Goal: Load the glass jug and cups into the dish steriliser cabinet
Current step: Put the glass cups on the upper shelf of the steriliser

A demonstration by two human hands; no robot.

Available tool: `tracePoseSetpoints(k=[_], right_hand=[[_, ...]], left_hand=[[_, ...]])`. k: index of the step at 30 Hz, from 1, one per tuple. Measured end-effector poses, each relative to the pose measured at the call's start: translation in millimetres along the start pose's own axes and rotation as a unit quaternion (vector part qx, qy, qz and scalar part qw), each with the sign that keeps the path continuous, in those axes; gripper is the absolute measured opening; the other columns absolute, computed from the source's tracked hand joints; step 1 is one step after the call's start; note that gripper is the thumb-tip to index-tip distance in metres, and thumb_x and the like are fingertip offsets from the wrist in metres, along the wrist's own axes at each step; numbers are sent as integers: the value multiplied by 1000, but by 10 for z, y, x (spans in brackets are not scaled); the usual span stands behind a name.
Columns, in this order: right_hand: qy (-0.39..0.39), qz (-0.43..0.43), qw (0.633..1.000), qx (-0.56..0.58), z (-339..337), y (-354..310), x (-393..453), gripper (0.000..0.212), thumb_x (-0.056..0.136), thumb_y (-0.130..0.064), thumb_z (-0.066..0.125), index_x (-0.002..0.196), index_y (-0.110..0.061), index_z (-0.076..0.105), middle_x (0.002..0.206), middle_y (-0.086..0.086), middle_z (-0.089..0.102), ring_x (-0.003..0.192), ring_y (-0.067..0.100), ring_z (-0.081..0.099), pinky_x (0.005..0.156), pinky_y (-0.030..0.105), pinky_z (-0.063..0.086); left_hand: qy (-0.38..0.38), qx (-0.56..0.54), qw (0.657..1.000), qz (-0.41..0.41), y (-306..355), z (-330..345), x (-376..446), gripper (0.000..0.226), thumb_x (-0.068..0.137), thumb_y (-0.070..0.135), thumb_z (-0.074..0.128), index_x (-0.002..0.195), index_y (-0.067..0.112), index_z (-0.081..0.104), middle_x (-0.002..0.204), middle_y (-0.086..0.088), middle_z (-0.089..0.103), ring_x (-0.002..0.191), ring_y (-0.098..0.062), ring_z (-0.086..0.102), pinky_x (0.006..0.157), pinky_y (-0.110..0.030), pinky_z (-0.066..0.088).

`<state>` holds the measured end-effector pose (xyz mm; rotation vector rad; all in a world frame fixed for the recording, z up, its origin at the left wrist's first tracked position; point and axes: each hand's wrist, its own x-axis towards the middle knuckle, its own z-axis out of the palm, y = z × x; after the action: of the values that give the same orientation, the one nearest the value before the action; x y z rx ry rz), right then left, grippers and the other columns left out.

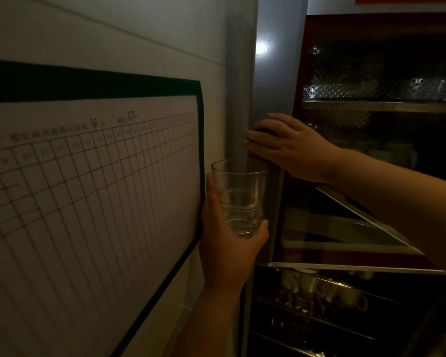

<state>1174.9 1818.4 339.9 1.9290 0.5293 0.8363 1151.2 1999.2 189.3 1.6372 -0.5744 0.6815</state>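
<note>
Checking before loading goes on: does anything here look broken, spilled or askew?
Nothing stands out. The left hand holds stacked clear glass cups upright and intact; the right hand grips the grey cabinet door's edge.

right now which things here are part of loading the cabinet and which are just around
Part of the job:
- stacked glasses held in the left hand
- cabinet door gripped by the right hand
- cabinet shelf

Just around:
- grid chart on the wall
- white cups on a lower rack
</note>
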Motion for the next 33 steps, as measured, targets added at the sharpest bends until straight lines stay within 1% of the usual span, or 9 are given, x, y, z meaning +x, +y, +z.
tracePoseSetpoints(k=[6, 10, 13, 15, 18, 23, 27, 30, 33], right_hand=[[22, 1, 1000, 12, -50, 10, -34, 53, 89, -10, 21, 132, -13, 53, 135, 8, 53, 122, 32, 49, 110, 44, 23], [46, -2, 999, 10, -48, -19, -66, 47, 90, -10, 33, 133, -14, 52, 135, 7, 53, 122, 32, 49, 109, 44, 26], [64, -11, 998, 15, -63, -7, -89, 45, 89, -10, 39, 132, -14, 52, 134, 7, 53, 122, 32, 50, 109, 44, 28], [79, -19, 997, 17, -83, 3, -100, 44, 88, -10, 43, 131, -14, 53, 133, 7, 55, 121, 32, 50, 109, 43, 28], [92, -27, 995, 19, -127, 9, -132, 45, 86, -10, 46, 131, -14, 53, 133, 7, 55, 122, 32, 48, 109, 43, 27], [99, -29, 994, 22, -233, -16, -206, 48, 85, -11, 42, 133, -14, 50, 135, 8, 52, 126, 30, 35, 111, 42, 19], [119, -33, 992, 31, -365, -49, -261, 46, 84, -12, 44, 130, -13, 53, 133, 8, 55, 124, 31, 37, 110, 43, 22], [133, -37, 989, 45, -460, -67, -314, 46, 81, -12, 50, 127, -12, 55, 130, 9, 57, 123, 31, 38, 109, 45, 25], [141, -42, 988, 47, -552, -77, -365, 46, 80, -14, 51, 125, -12, 57, 129, 9, 58, 122, 33, 47, 109, 44, 27]], left_hand=[[9, 31, 999, 1, 62, -5, 17, 115, 62, 42, 78, 144, 49, -2, 121, 42, 24, 108, 28, 32, 71, -2, 35], [36, 75, 996, -1, 116, 21, -3, 115, 63, 44, 78, 146, 45, -3, 136, 17, 32, 114, 8, 37, 75, -12, 40], [51, 92, 994, -3, 167, 47, -23, 115, 64, 46, 76, 146, 44, -4, 140, 8, 34, 120, -8, 45, 76, -20, 46], [59, 99, 993, -5, 203, 53, -41, 115, 64, 46, 76, 146, 45, -5, 141, 6, 35, 121, -11, 46, 77, -22, 48], [74, 120, 990, -4, 256, 23, -72, 117, 64, 45, 77, 146, 43, -6, 142, 4, 35, 121, -6, 42, 78, -20, 46], [93, 139, 986, -21, 364, -71, -123, 113, 63, 50, 71, 145, 44, -7, 142, -3, 38, 124, -21, 47, 82, -45, 55], [103, 157, 982, -18, 438, -124, -174, 114, 64, 47, 73, 146, 42, -6, 138, -3, 41, 120, -19, 49, 80, -42, 55], [110, 155, 981, -21, 467, -154, -213, 112, 64, 49, 71, 145, 45, -7, 143, -5, 37, 123, -22, 48, 82, -44, 54], [113, 161, 980, -27, 455, -189, -253, 113, 65, 50, 72, 145, 46, -8, 144, -4, 36, 124, -23, 48, 84, -42, 53]])
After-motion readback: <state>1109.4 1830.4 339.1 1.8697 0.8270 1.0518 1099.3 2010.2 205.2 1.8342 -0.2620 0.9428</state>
